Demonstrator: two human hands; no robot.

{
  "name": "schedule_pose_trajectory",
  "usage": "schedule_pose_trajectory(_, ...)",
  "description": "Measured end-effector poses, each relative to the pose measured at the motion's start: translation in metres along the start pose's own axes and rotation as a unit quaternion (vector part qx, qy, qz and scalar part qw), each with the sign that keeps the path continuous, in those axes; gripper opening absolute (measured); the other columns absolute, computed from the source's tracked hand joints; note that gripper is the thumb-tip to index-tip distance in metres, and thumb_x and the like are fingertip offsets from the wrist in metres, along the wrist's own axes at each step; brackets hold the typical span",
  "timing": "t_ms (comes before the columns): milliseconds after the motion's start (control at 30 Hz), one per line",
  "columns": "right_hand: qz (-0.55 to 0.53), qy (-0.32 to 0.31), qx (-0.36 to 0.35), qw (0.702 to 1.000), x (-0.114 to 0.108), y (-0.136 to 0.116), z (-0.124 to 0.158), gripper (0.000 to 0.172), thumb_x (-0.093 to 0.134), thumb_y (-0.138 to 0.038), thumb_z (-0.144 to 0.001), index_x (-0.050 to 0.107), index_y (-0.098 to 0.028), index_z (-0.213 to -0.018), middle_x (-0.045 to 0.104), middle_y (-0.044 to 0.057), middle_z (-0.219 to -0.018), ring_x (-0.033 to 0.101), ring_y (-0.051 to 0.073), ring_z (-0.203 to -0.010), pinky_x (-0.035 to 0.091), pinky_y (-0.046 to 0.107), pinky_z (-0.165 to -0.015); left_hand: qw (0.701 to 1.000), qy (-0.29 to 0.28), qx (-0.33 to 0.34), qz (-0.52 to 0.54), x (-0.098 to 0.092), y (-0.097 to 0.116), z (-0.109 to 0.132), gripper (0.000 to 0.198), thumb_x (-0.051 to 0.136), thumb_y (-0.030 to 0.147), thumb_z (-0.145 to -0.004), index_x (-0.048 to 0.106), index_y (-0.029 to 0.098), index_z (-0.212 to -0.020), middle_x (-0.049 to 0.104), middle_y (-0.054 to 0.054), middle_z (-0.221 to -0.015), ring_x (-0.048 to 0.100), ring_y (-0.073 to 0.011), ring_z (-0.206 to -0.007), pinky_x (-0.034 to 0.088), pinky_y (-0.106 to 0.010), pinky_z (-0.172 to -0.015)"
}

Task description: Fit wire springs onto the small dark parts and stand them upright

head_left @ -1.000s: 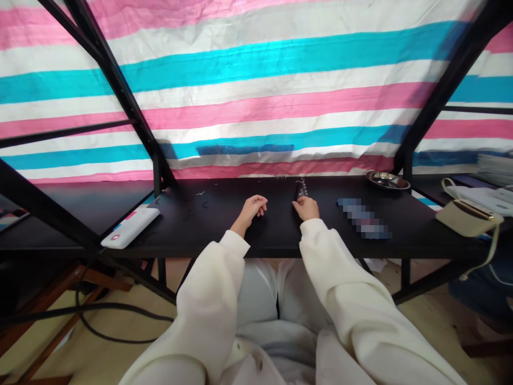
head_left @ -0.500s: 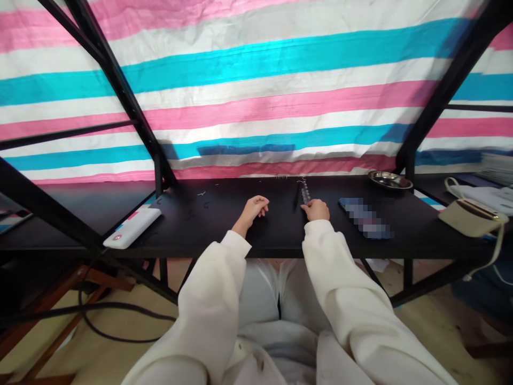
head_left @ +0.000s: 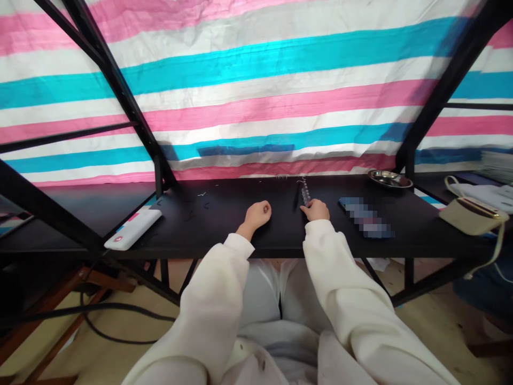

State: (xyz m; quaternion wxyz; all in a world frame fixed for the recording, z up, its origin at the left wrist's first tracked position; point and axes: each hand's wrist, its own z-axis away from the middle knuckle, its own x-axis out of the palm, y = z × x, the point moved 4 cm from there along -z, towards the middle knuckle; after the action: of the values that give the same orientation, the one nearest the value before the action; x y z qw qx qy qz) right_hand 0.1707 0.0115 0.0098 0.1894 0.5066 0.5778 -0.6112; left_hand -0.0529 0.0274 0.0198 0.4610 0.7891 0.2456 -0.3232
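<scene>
A strand of clear, greyish beads [head_left: 305, 191] lies lengthwise on the black tabletop, with a pale thread at its far end. My right hand [head_left: 317, 209] has its fingers closed at the near end of this strand, which they partly cover. To the left of it, my left hand [head_left: 258, 215] is curled into a loose fist just above the table. Whatever that fist holds, if anything, is hidden. Beside the strand is a thin dark object [head_left: 298, 193], too small to name.
A phone-like object [head_left: 365, 218], blurred out, and a shiny metal dish [head_left: 390, 179] are on the right. Farther right sits a cream bag [head_left: 472, 215]. A white power bank [head_left: 133, 229] lies left. Thread scraps [head_left: 201, 194] dot the table, and black frame bars rise at both sides.
My left hand has curled from loosely bent fingers into a fist and moved slightly right and nearer. My right hand stays at the bead strand, almost unmoved.
</scene>
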Motion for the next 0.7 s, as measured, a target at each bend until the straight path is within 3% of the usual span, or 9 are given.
schedule_pose_trajectory(233,0.009,-0.002,0.006,1.0,0.001,0.001,-0.001,0.026,0.062,-0.039,-0.072,0.064,-0.018,-0.088,0.066,0.012,-0.089,0.062,0.023,-0.085,0.044,0.03,-0.069,0.992,-0.05,0.068,-0.097,0.015,0.023,-0.003,0.012,0.049,0.021,-0.078,0.059,0.019,-0.085,0.057,-0.008,-0.077,0.053,-0.0213,-0.082,0.039,-0.029,-0.074)
schedule_pose_trajectory(333,0.009,-0.005,0.005,1.0,0.002,0.001,-0.002,0.027,0.061,-0.04,-0.072,0.064,-0.018,-0.087,0.066,0.012,-0.091,0.062,0.024,-0.086,0.044,0.03,-0.069,0.989,-0.065,0.101,-0.089,0.027,0.036,-0.006,0.031,0.049,0.028,-0.08,0.053,0.018,-0.109,0.059,-0.01,-0.086,0.055,-0.0226,-0.083,0.039,-0.03,-0.076)
schedule_pose_trajectory(467,0.007,-0.004,-0.001,1.0,0.003,0.002,-0.004,0.025,0.061,-0.038,-0.072,0.064,-0.018,-0.086,0.066,0.011,-0.089,0.062,0.023,-0.086,0.044,0.03,-0.07,0.988,-0.077,0.123,-0.048,0.041,0.054,-0.009,0.056,0.049,0.029,-0.08,0.034,0.018,-0.133,0.059,-0.011,-0.102,0.056,-0.023,-0.09,0.039,-0.03,-0.08)
schedule_pose_trajectory(567,0.005,-0.003,-0.002,1.0,0.004,0.003,-0.005,0.026,0.061,-0.039,-0.071,0.064,-0.018,-0.086,0.066,0.011,-0.088,0.062,0.023,-0.085,0.044,0.029,-0.07,0.989,-0.08,0.118,-0.032,0.045,0.061,-0.011,0.062,0.048,0.027,-0.08,0.027,0.023,-0.138,0.056,-0.009,-0.112,0.055,-0.0221,-0.095,0.039,-0.028,-0.081)
schedule_pose_trajectory(700,0.006,0.001,-0.001,1.0,0.004,0.002,-0.004,0.027,0.061,-0.04,-0.071,0.064,-0.018,-0.086,0.066,0.011,-0.089,0.062,0.022,-0.085,0.044,0.029,-0.07,0.988,-0.093,0.117,-0.05,0.048,0.062,-0.011,0.062,0.047,0.029,-0.081,0.026,0.024,-0.14,0.058,-0.008,-0.105,0.056,-0.0213,-0.092,0.039,-0.026,-0.078)
